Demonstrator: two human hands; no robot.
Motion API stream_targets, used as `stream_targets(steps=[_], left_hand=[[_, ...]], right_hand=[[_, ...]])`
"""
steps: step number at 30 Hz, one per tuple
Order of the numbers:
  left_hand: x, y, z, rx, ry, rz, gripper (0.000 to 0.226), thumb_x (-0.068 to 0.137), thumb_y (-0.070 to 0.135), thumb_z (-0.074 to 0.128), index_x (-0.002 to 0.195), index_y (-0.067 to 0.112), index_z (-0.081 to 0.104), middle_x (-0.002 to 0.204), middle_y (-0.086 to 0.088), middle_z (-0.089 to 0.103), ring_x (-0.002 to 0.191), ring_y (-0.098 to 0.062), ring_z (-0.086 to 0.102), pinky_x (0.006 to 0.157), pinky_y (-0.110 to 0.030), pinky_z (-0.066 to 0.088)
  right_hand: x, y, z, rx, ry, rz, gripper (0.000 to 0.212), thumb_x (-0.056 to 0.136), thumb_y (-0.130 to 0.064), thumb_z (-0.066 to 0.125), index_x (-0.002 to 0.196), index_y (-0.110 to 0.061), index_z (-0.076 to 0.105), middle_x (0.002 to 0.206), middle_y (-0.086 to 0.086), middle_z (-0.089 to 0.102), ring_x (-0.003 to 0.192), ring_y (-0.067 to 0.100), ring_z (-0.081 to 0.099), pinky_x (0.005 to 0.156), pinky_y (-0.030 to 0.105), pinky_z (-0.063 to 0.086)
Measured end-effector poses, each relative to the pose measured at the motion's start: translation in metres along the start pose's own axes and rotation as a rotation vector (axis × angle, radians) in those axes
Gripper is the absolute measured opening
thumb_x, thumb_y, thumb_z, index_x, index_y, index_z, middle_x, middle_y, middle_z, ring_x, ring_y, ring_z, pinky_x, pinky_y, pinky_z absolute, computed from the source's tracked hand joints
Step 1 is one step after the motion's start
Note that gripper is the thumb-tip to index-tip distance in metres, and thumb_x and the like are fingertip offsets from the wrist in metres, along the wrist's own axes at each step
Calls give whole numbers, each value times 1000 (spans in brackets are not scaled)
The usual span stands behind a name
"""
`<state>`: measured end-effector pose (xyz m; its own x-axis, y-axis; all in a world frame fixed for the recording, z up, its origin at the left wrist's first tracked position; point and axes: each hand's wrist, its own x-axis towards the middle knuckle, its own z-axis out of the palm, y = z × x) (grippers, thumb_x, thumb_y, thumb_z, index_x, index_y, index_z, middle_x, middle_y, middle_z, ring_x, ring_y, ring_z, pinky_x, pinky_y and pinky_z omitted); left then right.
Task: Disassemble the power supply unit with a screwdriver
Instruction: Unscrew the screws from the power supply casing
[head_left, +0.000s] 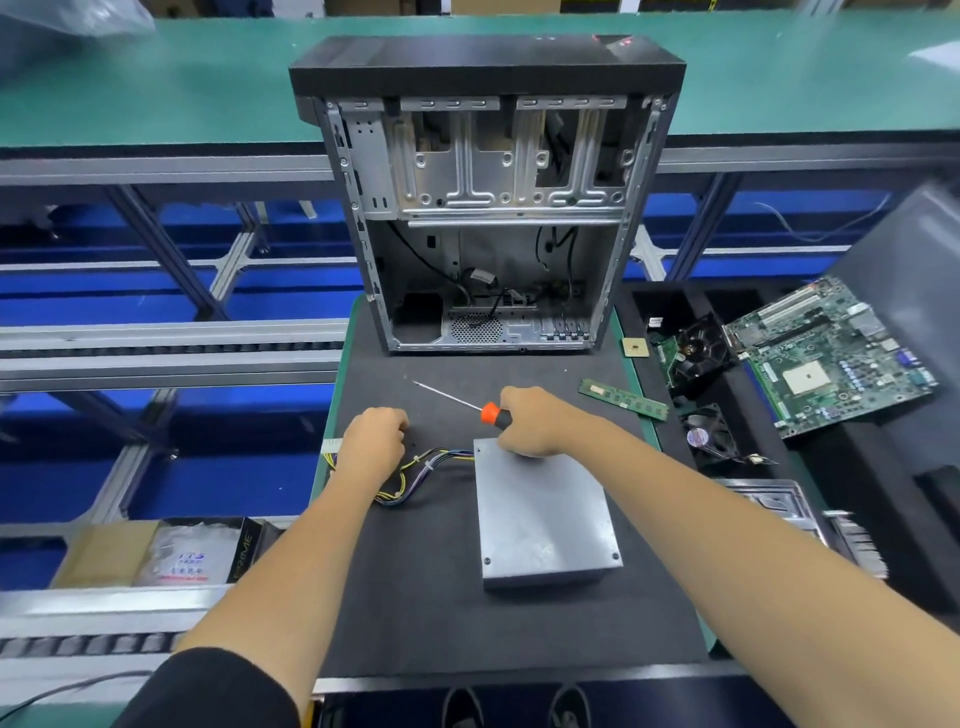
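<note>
One flat grey metal power supply box (545, 514) lies near the front of the dark worktop (415, 597), two screws showing at its near corners. One bundle of yellow, black and purple wires (421, 467) runs from its far left edge toward the worktop's left rim, ending at a white plug. Bare mat lies in front of the box and on its left side.

Two bare forearms reach in from the near edge. The right hand (535, 421) hovers at the box's far edge, its fingers wrapped round the black and orange handle of one screwdriver (491, 413), whose thin shaft points away to the left, low above the mat. The left hand (371, 441) sits over the wires, its fingers curled under; whether they pinch anything cannot be told.

Farther right, one green memory stick (623, 397) lies at the mat's edge, near two black fans and one green motherboard (831, 358). Beyond an open strip stands one opened grey computer case (488, 208).
</note>
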<state>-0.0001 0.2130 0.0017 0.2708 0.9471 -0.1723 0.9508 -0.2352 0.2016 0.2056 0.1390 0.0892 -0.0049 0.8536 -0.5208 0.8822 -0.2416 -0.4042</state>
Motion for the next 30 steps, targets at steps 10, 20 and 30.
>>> stream_targets(steps=[10, 20, 30], left_hand=[[-8, -3, -4, -226, 100, 38, 23, 93, 9, 51, 111, 10, 66, 111, -12, 64, 102, -32, 57, 89, -37, 45], [-77, 39, -36, -267, 54, 479, 33, 93, 10, 56, 126, 14, 58, 110, -2, 51, 89, -16, 51, 81, -26, 39], [-149, 74, -13, -767, 6, 316, 21, 87, 0, 59, 77, 19, 59, 78, 11, 64, 63, -9, 58, 70, -20, 47]], right_hand=[[-30, -4, -5, -7, 97, -33, 13, 82, -13, 59, 90, -10, 49, 87, 9, 54, 64, 20, 46, 51, 27, 33], [-77, -19, -27, -95, 166, -136, 23, 72, -19, 73, 82, 0, 66, 66, 11, 63, 44, 17, 53, 41, 19, 39], [-129, -48, -44, -173, 188, -345, 17, 68, -16, 73, 75, -1, 69, 59, 4, 69, 44, 11, 63, 39, 13, 39]])
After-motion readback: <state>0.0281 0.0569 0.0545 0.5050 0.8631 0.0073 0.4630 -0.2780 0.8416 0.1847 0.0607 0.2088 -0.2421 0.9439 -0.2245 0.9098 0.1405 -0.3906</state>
